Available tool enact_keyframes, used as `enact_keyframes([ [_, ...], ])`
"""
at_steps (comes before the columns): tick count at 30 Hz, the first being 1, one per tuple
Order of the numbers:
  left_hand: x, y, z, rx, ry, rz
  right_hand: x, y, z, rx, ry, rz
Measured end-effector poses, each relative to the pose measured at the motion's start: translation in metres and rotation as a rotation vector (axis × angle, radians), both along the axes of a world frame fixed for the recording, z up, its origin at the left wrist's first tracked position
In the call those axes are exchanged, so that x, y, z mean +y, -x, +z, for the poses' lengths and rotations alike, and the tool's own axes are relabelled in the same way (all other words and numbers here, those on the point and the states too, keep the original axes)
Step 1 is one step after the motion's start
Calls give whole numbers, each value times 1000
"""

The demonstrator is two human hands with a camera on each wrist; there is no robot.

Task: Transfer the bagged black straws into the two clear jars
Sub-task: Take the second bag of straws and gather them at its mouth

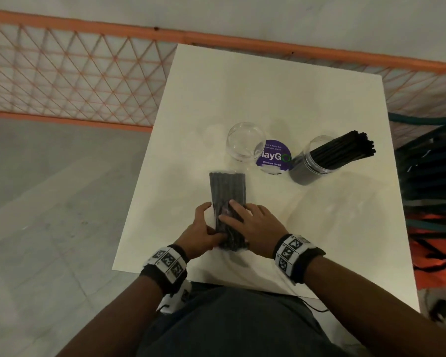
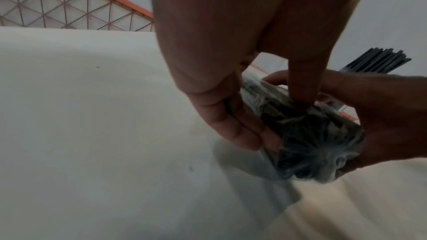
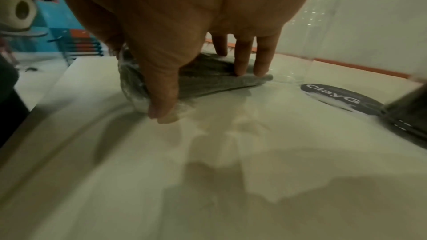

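You have the bag (image 1: 228,199) of black straws lying flat on the counter (image 1: 281,94), its long axis pointing away from you toward the empty jar (image 1: 245,141), with the near, gathered end between both hands. Your left hand (image 1: 204,231) grips that near end from the left, fingers curled under the plastic and thumb on top; your right hand (image 1: 252,224) lies over the top with fingers fairly straight, pressing the bundle down while its thumb hooks round the near end. The full jar (image 1: 312,163), to the right past the purple sticker (image 1: 273,157), already stands packed with straws, so by my reading this bag is meant for the empty one. The step looks like opening the bag at the near end. Keep the right hand's pressure light and even, so the straws stay parallel and do not kink. Work the left fingers into the bunched plastic and pull outward, away from the bundle, not upward, or the far end may swing into the empty jar, which stands just beyond it. That jar is light and clear and would likely tip or slide at a knock. Once the plastic gives, I would close one hand round the whole bundle before lifting, since loose straws will roll across this smooth counter. Whether the bag is already torn cannot be told from these views.
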State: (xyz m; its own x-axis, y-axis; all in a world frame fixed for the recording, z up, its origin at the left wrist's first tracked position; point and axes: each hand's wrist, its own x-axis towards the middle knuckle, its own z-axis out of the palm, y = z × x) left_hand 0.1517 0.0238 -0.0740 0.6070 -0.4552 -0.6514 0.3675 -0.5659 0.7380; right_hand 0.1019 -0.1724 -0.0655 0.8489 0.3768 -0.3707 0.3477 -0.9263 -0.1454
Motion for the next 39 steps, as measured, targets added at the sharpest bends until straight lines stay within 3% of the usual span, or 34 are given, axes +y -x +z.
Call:
enact_keyframes([
  [7,14,-24,42,-110,93,-96,-20,1,43,89,-239,-170],
  [14,7,-30,82,-318,289,-18,-31,6,68,52,-665,-556],
  [20,-9,-20,112,-784,-38,-314,-33,10,61,101,-616,-657],
  [24,-18,-10,133,-974,2,-339,-31,8,61,100,-622,-638],
  [27,-29,-12,143,-976,148,-160,-30,9,72,83,-690,-592],
  [30,-43,-18,162,-730,268,49,-21,12,91,7,-793,-640],
  [32,-51,-21,175,-602,347,51,-15,8,105,-34,-806,-669],
  [39,-55,-41,213,-770,314,-28,-65,-2,137,-172,-936,-619],
])
